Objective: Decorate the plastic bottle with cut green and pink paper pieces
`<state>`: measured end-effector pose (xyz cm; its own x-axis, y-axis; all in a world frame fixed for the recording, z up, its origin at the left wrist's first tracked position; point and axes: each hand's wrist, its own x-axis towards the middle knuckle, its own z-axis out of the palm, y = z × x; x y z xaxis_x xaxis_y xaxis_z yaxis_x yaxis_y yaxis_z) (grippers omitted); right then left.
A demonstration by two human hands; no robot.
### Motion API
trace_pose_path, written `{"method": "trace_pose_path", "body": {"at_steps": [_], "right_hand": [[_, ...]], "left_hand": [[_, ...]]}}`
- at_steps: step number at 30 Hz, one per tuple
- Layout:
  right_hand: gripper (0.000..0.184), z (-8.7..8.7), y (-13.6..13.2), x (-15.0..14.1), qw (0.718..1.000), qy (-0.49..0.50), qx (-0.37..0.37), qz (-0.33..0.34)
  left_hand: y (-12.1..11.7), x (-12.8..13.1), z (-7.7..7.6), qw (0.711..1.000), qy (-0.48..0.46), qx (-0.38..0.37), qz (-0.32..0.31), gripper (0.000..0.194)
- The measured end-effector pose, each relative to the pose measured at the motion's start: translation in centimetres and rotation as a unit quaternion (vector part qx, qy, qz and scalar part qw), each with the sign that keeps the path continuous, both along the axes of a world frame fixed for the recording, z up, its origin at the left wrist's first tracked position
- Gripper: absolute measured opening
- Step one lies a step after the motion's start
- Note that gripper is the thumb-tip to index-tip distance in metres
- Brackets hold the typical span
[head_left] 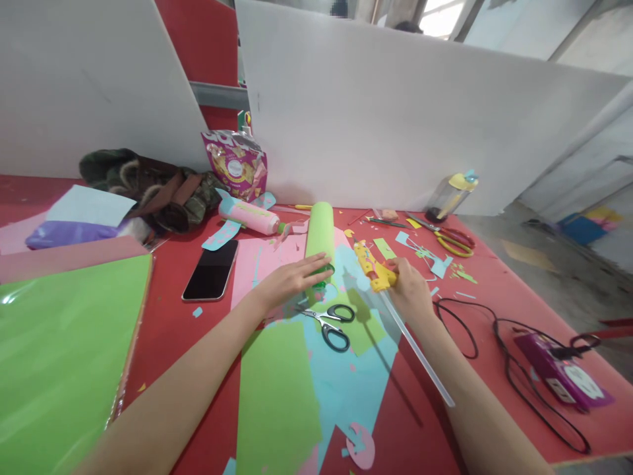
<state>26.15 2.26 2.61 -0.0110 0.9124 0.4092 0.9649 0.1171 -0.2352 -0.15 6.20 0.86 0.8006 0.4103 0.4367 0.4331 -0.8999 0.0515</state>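
A bottle wrapped in light green paper (320,227) lies on its side, its darker green plastic end facing me. My left hand (295,276) rests over the near part of it with fingers stretched out across the paper; the thumb is not clearly seen. In my right hand (411,289) is a yellow hot glue gun (368,264), its nozzle pointing up and away to the left. A long clear glue stick (418,349) sticks out of its back. Scissors with black handles (326,323) lie open on the paper, just below my left hand.
Green sheets (277,396) and pink scraps (361,445) cover the middle of the red table. A phone (211,269) and a pink-wrapped bottle (250,216) lie left; larger scissors (448,241), a black cable (499,323) and a purple power strip (558,366) lie right. A white panel (395,119) stands behind.
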Motion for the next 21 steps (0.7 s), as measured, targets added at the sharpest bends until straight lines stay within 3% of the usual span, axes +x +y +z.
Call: {"method": "trace_pose_path", "body": {"at_steps": [5,9,12,21], "right_hand": [[0.022,-0.5,0.5,0.8,1.000,-0.007,-0.018,0.000],[0.025,-1.2,1.0,1.2,0.997,-0.011,-0.065,0.035],[0.026,-1.7,1.1,1.3,0.995,-0.013,-0.075,0.062],[0.021,-2.1,1.1,1.8,0.991,-0.009,-0.091,0.098]], "left_hand": [[0.9,-0.7,0.2,0.990,-0.054,-0.061,0.112,0.044],[1.7,-1.9,0.5,0.960,-0.013,-0.181,0.213,0.025],[1.8,-2.4,0.5,0.948,0.016,-0.237,0.211,0.014],[1.1,-2.3,0.0,0.927,0.002,-0.317,0.201,0.015]]}}
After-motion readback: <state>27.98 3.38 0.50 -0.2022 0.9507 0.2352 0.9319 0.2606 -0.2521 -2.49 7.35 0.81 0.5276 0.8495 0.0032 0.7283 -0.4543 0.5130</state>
